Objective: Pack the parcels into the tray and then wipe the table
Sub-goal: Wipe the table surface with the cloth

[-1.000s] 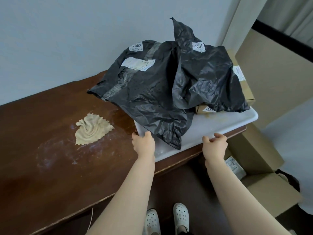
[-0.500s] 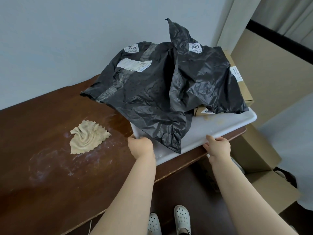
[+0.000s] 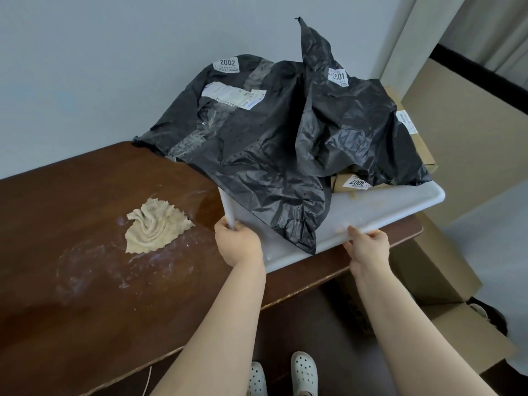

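Brown table [image 3: 85, 295], white tray [image 3: 385, 207] at its right end, black bag parcels [image 3: 257, 155] piled in it. Left hand [image 3: 237, 242] grips tray's near-left corner, right hand [image 3: 368, 245] pinches near rim. Beige cloth [image 3: 157, 230] lies left.

Right of centre, black parcel 2002 [image 3: 243, 155] and black parcel 2001 [image 3: 357, 132] lie crumpled over brown boxes [image 3: 340, 182] in the white tray [image 3: 385, 207]. A beige cloth [image 3: 157, 230] lies bunched centre-left.
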